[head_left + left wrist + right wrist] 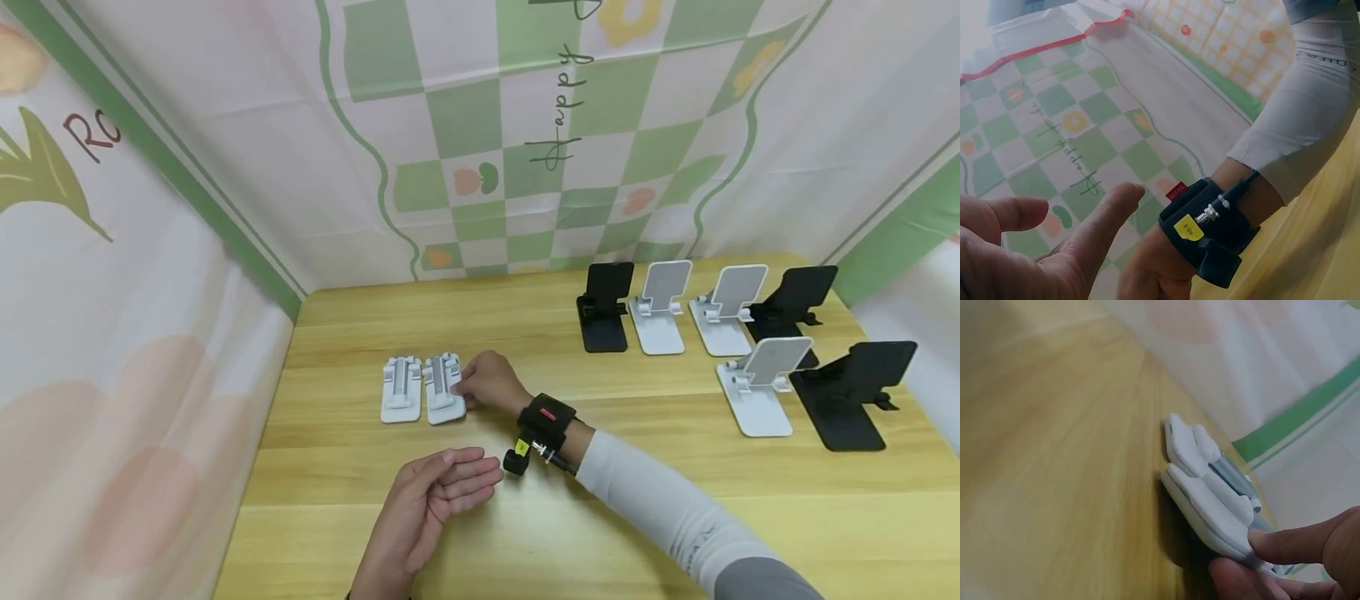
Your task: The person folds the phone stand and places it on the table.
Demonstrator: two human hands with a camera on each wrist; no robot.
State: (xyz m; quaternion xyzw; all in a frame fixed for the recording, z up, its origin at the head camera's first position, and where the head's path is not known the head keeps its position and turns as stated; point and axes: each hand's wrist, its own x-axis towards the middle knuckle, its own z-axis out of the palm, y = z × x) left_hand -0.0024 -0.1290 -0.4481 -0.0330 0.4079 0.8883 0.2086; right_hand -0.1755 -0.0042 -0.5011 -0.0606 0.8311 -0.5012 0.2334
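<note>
The right hand (497, 383) pinches the right edge of a folded white stand (446, 392) between thumb and finger. This stand lies to the left of the hand, and a second folded stand (402, 392) is just beside it, farther left. The left hand (441, 493) is nearer, with extended fingers. Six unfolded stands (663, 310) occupy the right side.

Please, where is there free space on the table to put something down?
Bare table lies left of the two folded stands, behind the right hand, and between the sleeve and the front opened stands. Crowded: right rear, with six opened stands.
</note>
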